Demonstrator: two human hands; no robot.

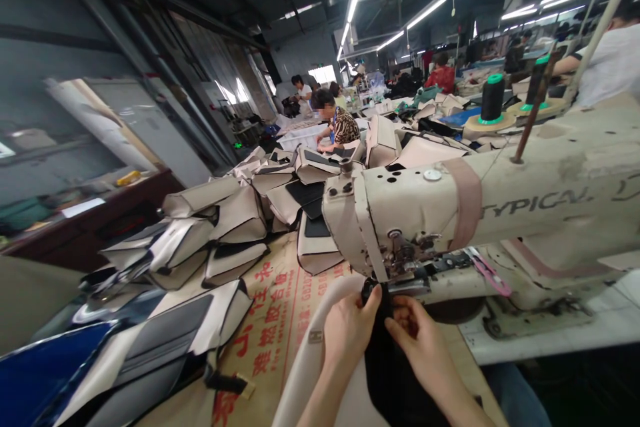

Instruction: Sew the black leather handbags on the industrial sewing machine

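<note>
Both hands work at the needle end of a cream sewing machine [420, 207]. My left hand [350, 327] pinches the upper edge of a bag piece, thumb on its black fabric [383, 373]. A cream panel [305, 360] of the same piece, bearing a small metal tag [315, 335], curves out to the left. My right hand [417, 340] grips the black fabric from the right, fingers bent close under the machine arm. The edge between my fingertips lies at the presser foot; the needle itself is hidden.
Cream and black bag pieces [235, 213] pile up at the left and behind. Pink thread snips [490, 273] rest by the machine. Black thread cones [493, 100] stand behind its arm. A co-worker in a patterned top [346, 127] sits beyond the pile. Blue material [50, 373] lies lower left.
</note>
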